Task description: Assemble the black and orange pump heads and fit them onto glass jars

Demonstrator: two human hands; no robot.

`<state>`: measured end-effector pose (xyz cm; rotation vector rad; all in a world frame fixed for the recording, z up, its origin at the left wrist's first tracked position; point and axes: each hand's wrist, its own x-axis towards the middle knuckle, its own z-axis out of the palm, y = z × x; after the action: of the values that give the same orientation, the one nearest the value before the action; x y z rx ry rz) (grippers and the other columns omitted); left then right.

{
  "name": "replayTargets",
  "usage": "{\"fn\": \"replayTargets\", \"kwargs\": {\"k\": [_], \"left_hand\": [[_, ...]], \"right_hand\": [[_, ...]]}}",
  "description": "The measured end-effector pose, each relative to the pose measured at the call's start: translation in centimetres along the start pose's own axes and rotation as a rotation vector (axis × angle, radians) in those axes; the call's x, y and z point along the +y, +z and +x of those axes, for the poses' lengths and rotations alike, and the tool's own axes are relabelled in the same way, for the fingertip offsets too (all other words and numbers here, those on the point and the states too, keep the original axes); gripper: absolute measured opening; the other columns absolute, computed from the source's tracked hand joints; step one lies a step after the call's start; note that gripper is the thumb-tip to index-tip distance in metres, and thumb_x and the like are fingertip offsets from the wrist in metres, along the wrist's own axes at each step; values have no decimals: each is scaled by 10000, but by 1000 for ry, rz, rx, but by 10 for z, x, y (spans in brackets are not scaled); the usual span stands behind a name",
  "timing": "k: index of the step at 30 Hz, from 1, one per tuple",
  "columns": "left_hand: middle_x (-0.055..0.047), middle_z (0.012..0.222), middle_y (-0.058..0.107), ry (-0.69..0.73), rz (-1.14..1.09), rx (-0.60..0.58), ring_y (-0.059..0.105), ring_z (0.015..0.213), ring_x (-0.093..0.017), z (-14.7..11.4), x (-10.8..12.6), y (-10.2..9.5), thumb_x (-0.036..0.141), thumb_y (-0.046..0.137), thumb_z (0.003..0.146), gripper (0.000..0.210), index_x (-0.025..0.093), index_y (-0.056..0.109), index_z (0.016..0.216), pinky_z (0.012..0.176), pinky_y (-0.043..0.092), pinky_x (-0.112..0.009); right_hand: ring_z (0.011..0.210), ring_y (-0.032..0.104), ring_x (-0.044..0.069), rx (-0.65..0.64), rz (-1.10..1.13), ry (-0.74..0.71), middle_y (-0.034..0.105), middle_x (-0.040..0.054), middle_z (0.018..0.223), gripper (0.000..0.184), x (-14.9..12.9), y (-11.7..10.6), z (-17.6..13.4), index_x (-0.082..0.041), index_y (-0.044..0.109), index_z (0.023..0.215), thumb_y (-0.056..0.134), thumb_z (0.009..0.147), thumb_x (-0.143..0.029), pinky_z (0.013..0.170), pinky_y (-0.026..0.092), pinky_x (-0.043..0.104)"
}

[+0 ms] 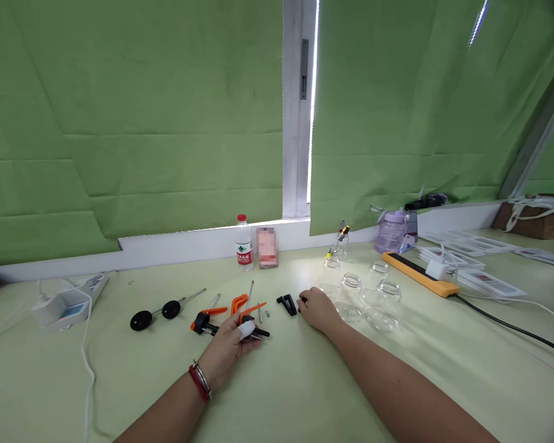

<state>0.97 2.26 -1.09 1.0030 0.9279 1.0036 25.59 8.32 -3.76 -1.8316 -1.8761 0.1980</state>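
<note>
My left hand (pixel 231 344) is closed around a tool with a black round end (pixel 202 322), a metal rod and a black bar that sticks out past the fingers. One finger wears a white wrapping. Behind it lie orange angled pieces (pixel 238 303), partly hidden by the hand, and thin metal rods (pixel 250 294). My right hand (pixel 318 309) rests on the table with its fingertips pinched on a small black piece, mostly hidden. Just left of it are short black bent pieces (pixel 287 304). Two black discs on metal rods (pixel 141 320) lie farther left.
Several clear glass jars (pixel 388 304) stand right of my right hand. A water bottle (pixel 244 246) and a pink box (pixel 266 248) stand by the wall. An orange-and-black power strip (pixel 418 275), purple jug (pixel 390 231) and papers (pixel 493 283) are at right; a white power strip (pixel 74 304) is at left.
</note>
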Motion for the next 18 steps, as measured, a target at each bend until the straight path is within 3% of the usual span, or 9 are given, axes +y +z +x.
{"fn": "replayTargets", "kwargs": {"k": [10, 18], "left_hand": [[-57, 890, 611, 65, -67, 35, 610, 877, -192, 2, 2, 0, 257, 693, 711, 186, 159, 605, 843, 777, 521, -323], [-55, 894, 617, 70, -71, 31, 616, 886, -198, 3, 0, -1, 249, 680, 722, 179, 165, 601, 859, 809, 513, -345]], "right_hand": [[728, 571, 183, 10, -68, 152, 611, 97, 819, 147, -1, -3, 4, -132, 615, 811, 520, 754, -228, 576, 356, 243], [790, 585, 193, 3, -77, 136, 604, 119, 905, 146, 0, -3, 0, -150, 602, 865, 506, 758, -121, 620, 378, 254]]}}
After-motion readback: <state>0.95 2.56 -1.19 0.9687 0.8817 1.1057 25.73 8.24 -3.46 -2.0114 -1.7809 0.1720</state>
